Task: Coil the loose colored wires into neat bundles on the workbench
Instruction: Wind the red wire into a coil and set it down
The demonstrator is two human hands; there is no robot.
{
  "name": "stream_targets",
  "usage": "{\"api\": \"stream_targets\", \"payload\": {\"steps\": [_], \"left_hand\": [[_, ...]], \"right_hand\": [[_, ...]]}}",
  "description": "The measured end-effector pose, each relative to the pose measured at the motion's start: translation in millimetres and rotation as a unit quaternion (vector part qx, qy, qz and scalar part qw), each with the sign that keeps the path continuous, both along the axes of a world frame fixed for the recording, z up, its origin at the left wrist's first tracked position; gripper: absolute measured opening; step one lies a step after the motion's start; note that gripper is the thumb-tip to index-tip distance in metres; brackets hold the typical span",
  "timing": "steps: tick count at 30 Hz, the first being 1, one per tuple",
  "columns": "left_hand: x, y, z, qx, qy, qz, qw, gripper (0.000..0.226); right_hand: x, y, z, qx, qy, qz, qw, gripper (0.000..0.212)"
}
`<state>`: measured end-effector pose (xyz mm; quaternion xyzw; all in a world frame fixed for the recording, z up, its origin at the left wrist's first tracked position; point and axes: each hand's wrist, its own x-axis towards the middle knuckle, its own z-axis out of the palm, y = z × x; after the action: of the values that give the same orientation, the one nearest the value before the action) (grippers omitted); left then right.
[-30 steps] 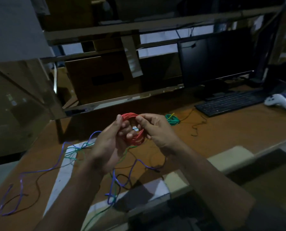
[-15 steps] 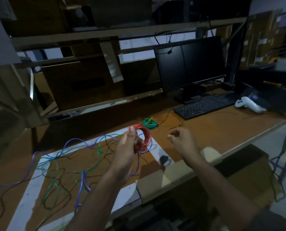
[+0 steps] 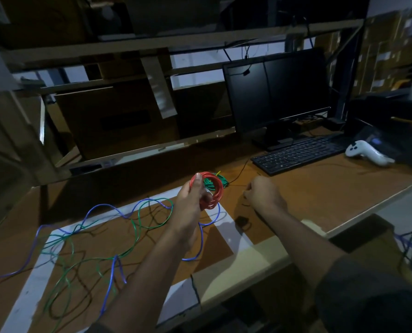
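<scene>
While no writing legible: L hand (image 3: 192, 200) w/ red coil (image 3: 215, 188) gripped, R hand (image 3: 262, 193) empty, loosely curled.

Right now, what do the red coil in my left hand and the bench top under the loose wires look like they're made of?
Red coil: seems plastic-insulated wire, smooth and slightly glossy, since the strands catch small highlights and hold tight round loops in the left hand.
Bench top: looks like brown fibreboard or laminate, matte, with no visible grain; the pale bands may be tape or paint, which I cannot tell.
</scene>
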<state>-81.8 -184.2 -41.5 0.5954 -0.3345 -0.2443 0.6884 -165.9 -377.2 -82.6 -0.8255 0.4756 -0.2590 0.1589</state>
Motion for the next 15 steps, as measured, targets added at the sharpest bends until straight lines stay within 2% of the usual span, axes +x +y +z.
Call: {"api": "stream_targets", "payload": {"steps": [4, 9, 15], "left_hand": [[8.3, -7.4, -3.3, -0.002, 0.029, 0.005, 1.000, 0.053], [20.2, -12.2, -9.2, -0.028, 0.040, -0.004, 0.999, 0.053], [31.7, -15.5, -15.3, -0.035, 0.045, 0.001, 0.998, 0.046]], "right_hand": [[9.8, -5.9, -0.9, -0.027, 0.045, -0.017, 0.998, 0.008], [14.2, -6.0, -3.4, -0.066, 0.064, -0.013, 0.996, 0.014], [2.8, 13.7, 8.5, -0.093, -0.080, 0.004, 0.992, 0.018]]}}
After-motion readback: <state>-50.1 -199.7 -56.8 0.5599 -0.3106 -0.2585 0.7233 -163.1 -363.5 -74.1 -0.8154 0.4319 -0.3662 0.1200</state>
